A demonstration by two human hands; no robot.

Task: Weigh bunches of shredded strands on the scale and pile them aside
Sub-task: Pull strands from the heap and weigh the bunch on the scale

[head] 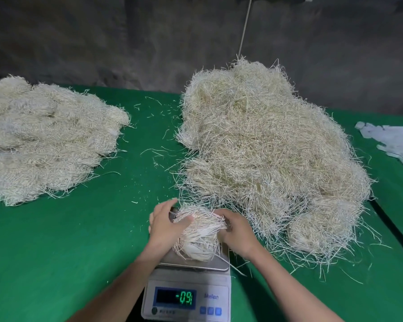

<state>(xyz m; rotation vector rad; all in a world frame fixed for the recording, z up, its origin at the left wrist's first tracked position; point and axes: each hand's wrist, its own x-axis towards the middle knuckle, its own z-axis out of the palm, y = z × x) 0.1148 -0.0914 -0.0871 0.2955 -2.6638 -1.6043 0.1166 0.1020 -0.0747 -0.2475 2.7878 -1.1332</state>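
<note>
strand bunch over scale pan, 6 o'clock | left hand and right hand both curl round it, gripping | advice: tuck stray ends onto pan, release fully, read display when steady

A small bunch of pale, cream-coloured shredded strands sits over the steel plate of the scale, gripped from the left by the left hand and from the right by the right hand. Its loose ends fan toward the near side; whether it rests on the plate cannot be told. The scale is white, at the near edge of the green surface, its display glowing green with a minus reading. A tall tangled heap lies to the right, touching the scale. A flatter pile of laid bunches lies far left.
</note>
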